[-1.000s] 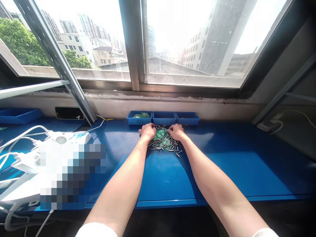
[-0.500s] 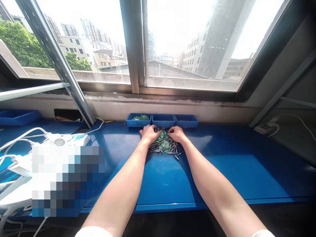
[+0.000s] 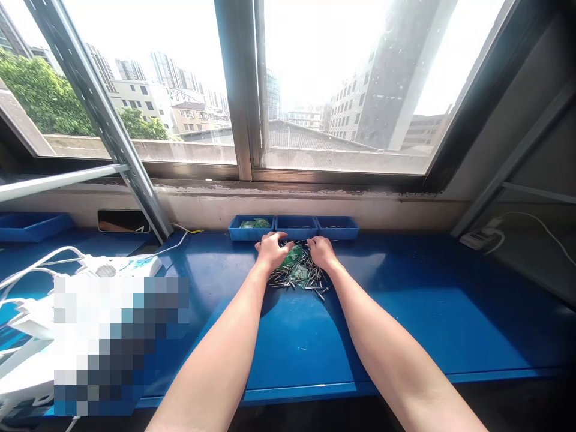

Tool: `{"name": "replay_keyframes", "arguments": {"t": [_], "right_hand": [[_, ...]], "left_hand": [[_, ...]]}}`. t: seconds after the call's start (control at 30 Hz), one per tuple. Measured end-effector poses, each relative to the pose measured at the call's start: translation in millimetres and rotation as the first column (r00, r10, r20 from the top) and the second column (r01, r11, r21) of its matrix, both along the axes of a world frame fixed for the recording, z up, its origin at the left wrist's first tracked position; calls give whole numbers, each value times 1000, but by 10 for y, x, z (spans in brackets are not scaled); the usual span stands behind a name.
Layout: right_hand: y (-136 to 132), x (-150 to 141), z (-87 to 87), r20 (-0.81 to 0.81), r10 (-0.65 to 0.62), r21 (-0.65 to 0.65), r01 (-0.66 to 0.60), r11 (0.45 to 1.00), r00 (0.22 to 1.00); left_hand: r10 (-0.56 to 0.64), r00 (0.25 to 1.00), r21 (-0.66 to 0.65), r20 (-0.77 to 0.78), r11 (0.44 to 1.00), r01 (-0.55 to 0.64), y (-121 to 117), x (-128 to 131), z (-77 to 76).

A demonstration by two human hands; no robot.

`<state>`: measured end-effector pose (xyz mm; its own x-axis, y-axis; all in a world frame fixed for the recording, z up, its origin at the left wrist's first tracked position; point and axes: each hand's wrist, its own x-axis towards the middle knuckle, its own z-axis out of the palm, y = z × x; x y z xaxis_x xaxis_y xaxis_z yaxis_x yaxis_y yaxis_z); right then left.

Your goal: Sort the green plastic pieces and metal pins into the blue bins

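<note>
A loose pile of thin metal pins with thicker ends, resembling blind rivets (image 3: 321,294), lies on the blue tabletop. Green circuit boards (image 3: 299,275) are mixed in among them. My left hand (image 3: 271,251) rests at the pile's left side, thumb and fingers apart, with nothing visible in it. On the right side, my right hand (image 3: 321,252) has its fingers curled together at the pile's edge; what they hold, if anything, is hidden. Just behind the hands stand a blue bin with green boards (image 3: 254,224), a middle blue bin (image 3: 296,231) and a right blue bin (image 3: 337,231) with thin dark pieces.
A white power strip (image 3: 144,264) with plugs and cables lies on the left, beside a blurred-out area. A phone (image 3: 123,221) leans near the wall by a metal shelf post (image 3: 148,201). Another blue tray (image 3: 36,228) is far left. A white adapter (image 3: 477,239) sits at right.
The camera view has tilted up slightly, so the scene sits lower. My right hand has shifted slightly and its fingers are more curled; my left hand stays nearly where it was.
</note>
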<state>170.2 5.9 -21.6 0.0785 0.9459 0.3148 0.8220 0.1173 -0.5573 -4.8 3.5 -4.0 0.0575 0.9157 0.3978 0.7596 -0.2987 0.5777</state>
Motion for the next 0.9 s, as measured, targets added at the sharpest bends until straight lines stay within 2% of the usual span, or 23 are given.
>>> {"name": "replay_keyframes", "arguments": {"t": [0.17,0.27,0.4,0.5,0.57,0.67,0.73,0.8,0.9], "right_hand": [[-50,-25,57,-102,9,149,7,989,995],[-94,-60,98,-118,45,219,-18,975,992],[-148,-113,134,-155,122,249,-81,965,980],[-177,-154,146,-251,168,236,-108,966,953],[-184,-178,149,-397,223,223,-142,965,890],[-182,-195,154,-612,330,219,-247,944,718],[-178,-186,158,-687,362,221,-292,930,630],[-175,-160,158,-730,348,218,-282,934,588],[-177,-113,151,-752,332,206,-276,939,569]], "left_hand": [[-208,978,176,-18,962,207,-58,67,4],[-267,963,243,-24,933,264,-55,80,-12],[-288,957,276,-24,919,283,-47,82,-19],[-219,974,256,-52,940,225,-58,83,-5],[-166,984,231,-64,957,177,-64,78,4],[-140,989,199,-43,969,146,-51,61,4],[-159,987,191,-3,969,156,-30,50,-5],[-192,981,188,36,965,182,-11,46,-16],[-234,968,190,94,958,213,3,50,-23]]}}
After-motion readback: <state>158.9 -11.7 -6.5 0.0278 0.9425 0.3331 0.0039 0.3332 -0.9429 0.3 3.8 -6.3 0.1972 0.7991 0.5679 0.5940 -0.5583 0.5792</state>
